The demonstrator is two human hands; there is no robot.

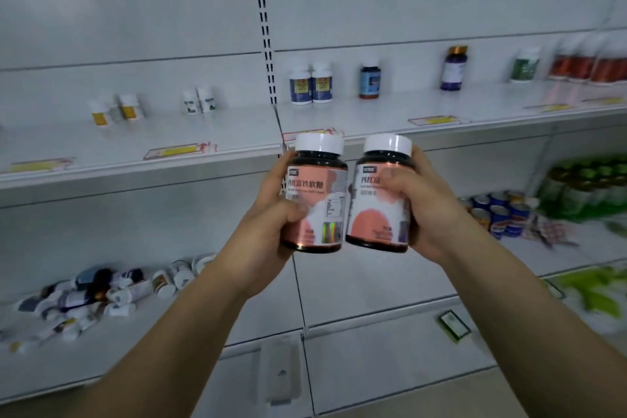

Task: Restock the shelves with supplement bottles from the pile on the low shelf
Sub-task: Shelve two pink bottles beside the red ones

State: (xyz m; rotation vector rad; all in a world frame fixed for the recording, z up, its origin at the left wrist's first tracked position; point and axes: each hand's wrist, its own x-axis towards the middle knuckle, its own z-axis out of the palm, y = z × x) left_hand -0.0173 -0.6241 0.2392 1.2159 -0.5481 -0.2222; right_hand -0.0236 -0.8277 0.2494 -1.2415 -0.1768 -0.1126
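Hands first, closest to my view: my left hand [271, 210] grips one pink-labelled bottle [317, 197], thumb curled across the label and fingers wrapped behind it. My right hand [412, 204] holds a second matching bottle [381, 197] the same way, thumb pressed on the front. I see both bottles upright, white caps up, side by side and almost touching, raised in front of the edge of the upper shelf [135, 142].

Below and further back on my left, the low shelf [169, 332] carries the pile of bottles [91, 295], most of them lying on their sides in a loose heap. To my right on the same level lies a small green box [454, 329].

Further right I make out blue cans [502, 214] and green packages [583, 187], both blurred.

Farthest back, the upper shelf holds standing stock well apart: yellow-labelled bottles [115, 110] at left, two small white bottles [200, 100], a pair of blue-labelled bottles [310, 83], a single dark bottle [369, 80], a purple bottle with a gold cap [454, 68], a green-labelled one [526, 66] and red-labelled ones [590, 66] at far right. Yellow price tags [176, 150] sit along the front edge.
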